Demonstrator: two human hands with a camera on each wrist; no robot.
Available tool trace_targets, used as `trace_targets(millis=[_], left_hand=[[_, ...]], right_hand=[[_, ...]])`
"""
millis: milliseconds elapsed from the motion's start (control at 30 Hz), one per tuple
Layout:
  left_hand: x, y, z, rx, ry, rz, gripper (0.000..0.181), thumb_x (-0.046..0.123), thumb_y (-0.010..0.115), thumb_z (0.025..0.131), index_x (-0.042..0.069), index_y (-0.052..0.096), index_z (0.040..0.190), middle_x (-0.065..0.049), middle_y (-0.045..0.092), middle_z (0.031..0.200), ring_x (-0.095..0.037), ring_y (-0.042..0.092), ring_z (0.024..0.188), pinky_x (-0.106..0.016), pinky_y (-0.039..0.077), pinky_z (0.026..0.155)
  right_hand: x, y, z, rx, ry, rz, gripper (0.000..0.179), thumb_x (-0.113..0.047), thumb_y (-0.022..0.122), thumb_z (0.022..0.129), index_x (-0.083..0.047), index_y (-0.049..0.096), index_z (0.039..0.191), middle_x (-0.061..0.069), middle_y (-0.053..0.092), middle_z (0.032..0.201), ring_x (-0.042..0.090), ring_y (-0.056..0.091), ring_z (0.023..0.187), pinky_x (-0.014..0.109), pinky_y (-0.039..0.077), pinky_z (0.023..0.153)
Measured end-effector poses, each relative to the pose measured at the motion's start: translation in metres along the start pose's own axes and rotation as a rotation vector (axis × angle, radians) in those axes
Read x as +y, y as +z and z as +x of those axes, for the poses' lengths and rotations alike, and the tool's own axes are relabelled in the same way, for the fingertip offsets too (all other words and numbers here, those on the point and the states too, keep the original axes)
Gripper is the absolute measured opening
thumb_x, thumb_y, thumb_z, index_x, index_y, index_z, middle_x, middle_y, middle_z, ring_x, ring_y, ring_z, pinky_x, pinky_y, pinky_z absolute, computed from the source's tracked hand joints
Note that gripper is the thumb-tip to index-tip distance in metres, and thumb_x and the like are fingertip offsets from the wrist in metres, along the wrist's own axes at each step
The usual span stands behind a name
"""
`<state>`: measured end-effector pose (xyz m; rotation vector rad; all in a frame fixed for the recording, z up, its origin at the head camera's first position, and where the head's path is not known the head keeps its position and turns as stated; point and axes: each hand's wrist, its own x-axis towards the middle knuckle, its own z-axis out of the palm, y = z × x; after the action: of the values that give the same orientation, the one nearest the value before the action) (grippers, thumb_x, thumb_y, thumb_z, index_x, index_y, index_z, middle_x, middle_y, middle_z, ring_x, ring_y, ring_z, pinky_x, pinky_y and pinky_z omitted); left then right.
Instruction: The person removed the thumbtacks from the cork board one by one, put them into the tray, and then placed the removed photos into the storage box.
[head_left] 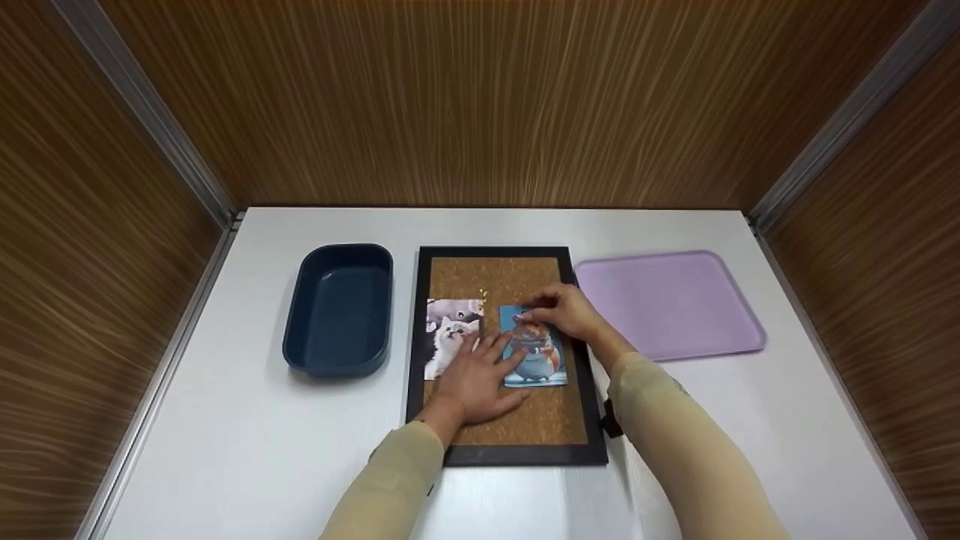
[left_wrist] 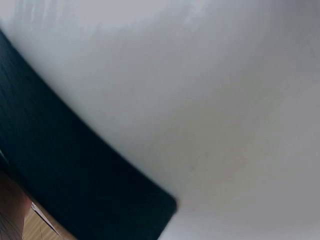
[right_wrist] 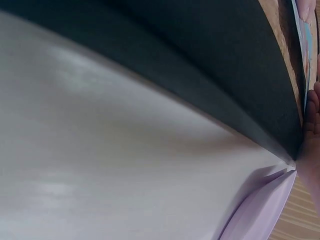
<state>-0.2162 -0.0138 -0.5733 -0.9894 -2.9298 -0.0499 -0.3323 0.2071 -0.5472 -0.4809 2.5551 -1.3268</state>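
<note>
In the head view a black-framed cork board [head_left: 517,454] lies flat with two picture cards on it. My left hand [head_left: 480,379] presses down with spread fingers, between a white cat picture [head_left: 450,337] and a blue picture of an animal with a bowl [head_left: 536,367]. The curled thumb and fingers of my right hand [head_left: 570,311] are at the top of the blue picture and seem to pinch its edge; anything small between the fingertips is hidden. Tiny gold pieces, perhaps push pins [head_left: 482,293], show at the cat picture's top right corner.
A dark blue tub [head_left: 337,367] stands left of the board. To the right, a lilac tray [head_left: 671,304] lies close against the board's frame. Wood-patterned panels [head_left: 480,105] enclose the white table [head_left: 225,450] at the back and both sides.
</note>
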Motion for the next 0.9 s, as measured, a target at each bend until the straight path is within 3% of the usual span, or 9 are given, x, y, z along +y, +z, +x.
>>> trace_targets(millis=[233,900], left_hand=[[-0.0016,0.0011,-0.0001,0.025,0.002,0.000,0.077,0.078,0.020,0.089,0.035,0.036,0.151,-0.004,0.031,0.157,-0.028,0.030,0.142,-0.055,0.023,0.113],[-0.0007,0.0004,-0.0032,0.013,-0.004,0.009,0.077,0.077,0.020,0.089,0.035,0.035,0.151,-0.003,0.030,0.158,-0.028,0.027,0.144,-0.055,0.021,0.114]], right_hand=[[-0.0032,0.0031,0.0013,-0.012,0.022,-0.016,0.025,-0.021,0.079,0.083,-0.010,0.076,0.105,0.002,0.066,0.100,0.019,0.062,0.095,0.038,0.049,0.087],[-0.0022,0.0059,0.0006,-0.014,-0.027,-0.095,0.027,-0.022,0.080,0.081,-0.012,0.076,0.106,0.000,0.066,0.103,0.020,0.060,0.099,0.041,0.047,0.089]])
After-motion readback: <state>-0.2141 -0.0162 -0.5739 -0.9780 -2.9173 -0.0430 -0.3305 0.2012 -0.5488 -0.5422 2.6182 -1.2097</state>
